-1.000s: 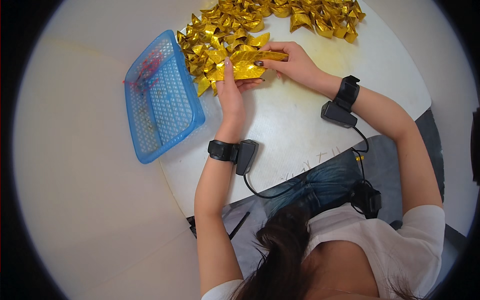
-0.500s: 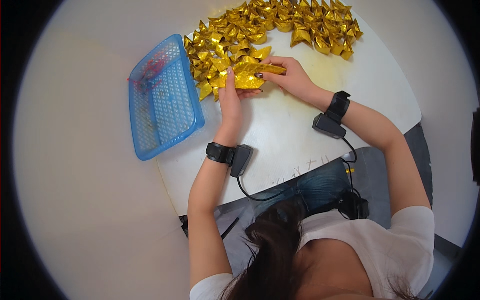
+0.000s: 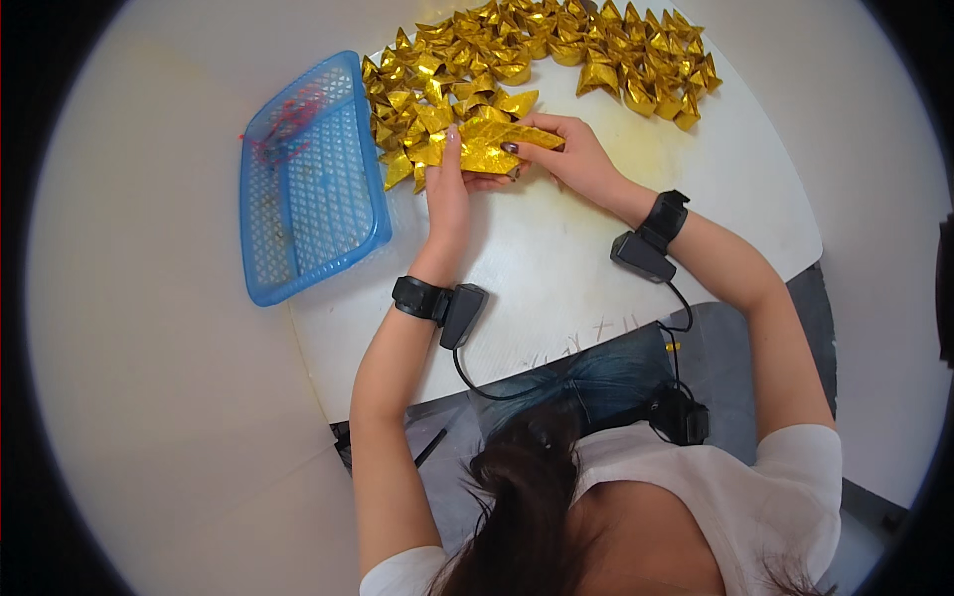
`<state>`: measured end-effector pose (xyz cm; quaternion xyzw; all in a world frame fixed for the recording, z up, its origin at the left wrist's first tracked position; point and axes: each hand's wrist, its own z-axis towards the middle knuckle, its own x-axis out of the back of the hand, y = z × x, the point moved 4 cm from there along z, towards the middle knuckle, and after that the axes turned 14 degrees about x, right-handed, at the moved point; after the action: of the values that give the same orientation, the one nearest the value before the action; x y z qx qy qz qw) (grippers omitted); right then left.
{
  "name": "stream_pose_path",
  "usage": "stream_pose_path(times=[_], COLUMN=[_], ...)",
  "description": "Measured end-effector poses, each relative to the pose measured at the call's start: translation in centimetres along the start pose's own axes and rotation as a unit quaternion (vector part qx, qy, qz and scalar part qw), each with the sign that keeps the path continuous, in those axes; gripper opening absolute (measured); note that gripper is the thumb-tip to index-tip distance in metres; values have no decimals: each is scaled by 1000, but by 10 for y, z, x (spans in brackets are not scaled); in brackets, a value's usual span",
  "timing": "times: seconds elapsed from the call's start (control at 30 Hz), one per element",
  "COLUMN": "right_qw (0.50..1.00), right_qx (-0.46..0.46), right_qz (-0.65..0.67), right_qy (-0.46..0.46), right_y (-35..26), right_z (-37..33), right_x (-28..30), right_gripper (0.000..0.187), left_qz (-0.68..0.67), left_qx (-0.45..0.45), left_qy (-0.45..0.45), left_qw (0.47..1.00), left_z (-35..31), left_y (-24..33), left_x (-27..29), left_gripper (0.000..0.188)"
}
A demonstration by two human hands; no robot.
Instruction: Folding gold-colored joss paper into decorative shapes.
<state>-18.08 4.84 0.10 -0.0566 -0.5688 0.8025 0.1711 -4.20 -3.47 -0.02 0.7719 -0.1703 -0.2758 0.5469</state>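
Between my two hands is a folded sheet of gold foil paper point(image 3: 484, 156), flat and elongated, with a crinkled shine. My left hand point(image 3: 449, 204) grips its left part, thumb on top and the other fingers underneath. At its right end my right hand point(image 3: 581, 161) pinches it, thumb on the near face; some of those fingers are hidden behind the paper. Just beyond the hands lies a dense heap of gold paper ingots point(image 3: 512, 68), boat-shaped with pointed tips, some touching or partly hidden by the held sheet.
To the left, a blue plastic basket point(image 3: 316, 214) with lattice walls stands by the white table's point(image 3: 556, 258) edge, red strings point(image 3: 288, 124) inside it. Black straps with small boxes sit on both wrists, and their cables point(image 3: 462, 372) hang toward my lap.
The whole view has shifted slightly, so the basket and arms appear a little further left. Both hands keep their hold on the gold paper, with only a small change in its tilt.
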Motion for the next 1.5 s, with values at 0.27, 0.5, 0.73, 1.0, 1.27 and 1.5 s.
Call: stream_pose_path(times=[0.27, 0.5, 0.73, 1.0, 1.27, 1.5], right_qw=[996, 993, 999, 999, 999, 998], right_qx=[83, 118, 21, -1, -15, 2], right_qz=[-18, -7, 26, 44, 50, 65], right_qy=[12, 23, 29, 18, -3, 9], right_y=[8, 11, 1, 5, 4, 7], right_z=[1, 2, 1, 1, 0, 2], right_x=[-1, 0, 1, 0, -2, -3], right_gripper=[30, 27, 29, 28, 26, 26], left_qz=[7, 7, 8, 21, 10, -4], left_qx=[25, 11, 17, 20, 21, 29], left_qy=[-21, -10, -28, -22, -7, 3], left_qw=[999, 1000, 999, 999, 1000, 1000], left_z=[-2, 0, 0, 1, -2, -3], left_y=[0, -2, -1, -2, 0, 1], left_x=[3, 1, 2, 0, -1, 1], left_gripper=[50, 54, 55, 54, 49, 49])
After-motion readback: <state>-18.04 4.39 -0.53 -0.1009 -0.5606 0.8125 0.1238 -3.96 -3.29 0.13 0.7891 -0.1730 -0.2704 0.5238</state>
